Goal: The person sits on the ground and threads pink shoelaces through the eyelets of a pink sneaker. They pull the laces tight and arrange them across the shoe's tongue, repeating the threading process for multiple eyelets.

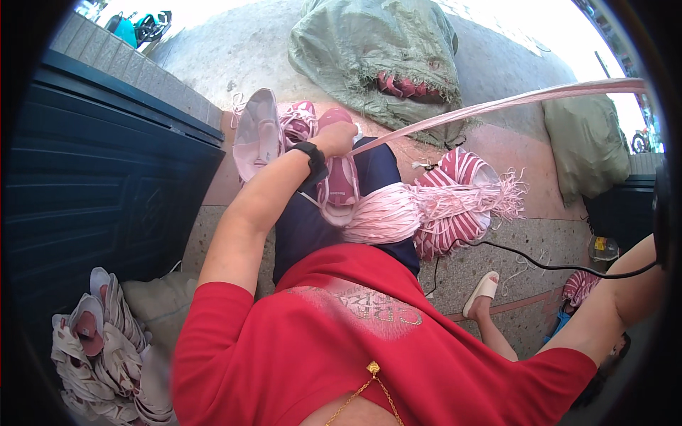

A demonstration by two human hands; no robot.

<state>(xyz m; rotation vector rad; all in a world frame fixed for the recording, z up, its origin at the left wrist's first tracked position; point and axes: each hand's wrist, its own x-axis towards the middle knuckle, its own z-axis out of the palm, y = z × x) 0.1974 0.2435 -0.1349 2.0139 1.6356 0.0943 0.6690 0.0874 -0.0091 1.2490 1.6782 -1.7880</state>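
Observation:
My left hand point(335, 139), with a black watch on its wrist, is closed on a dark pink shoe upper point(341, 186) that rests over my lap. From the shoe a long pale pink shoelace point(497, 106) runs taut to the right edge of the view. My right forearm point(629, 273) reaches out at that edge, and its hand is out of sight. A thick bundle of pale pink laces point(391, 213) lies across my thigh. Beyond my left hand are a laced pink shoe upper point(299, 121) and a pale upper turned sole-side to view point(258, 138).
A large green woven sack point(376, 50) stands ahead, pink pieces showing through its tear. Another sack point(586, 145) is farther right. Pink-striped uppers point(455, 234) lie under the laces. Pale uppers point(106, 348) are piled lower left beside a dark blue door point(106, 156). A black cable point(540, 266) crosses rightward.

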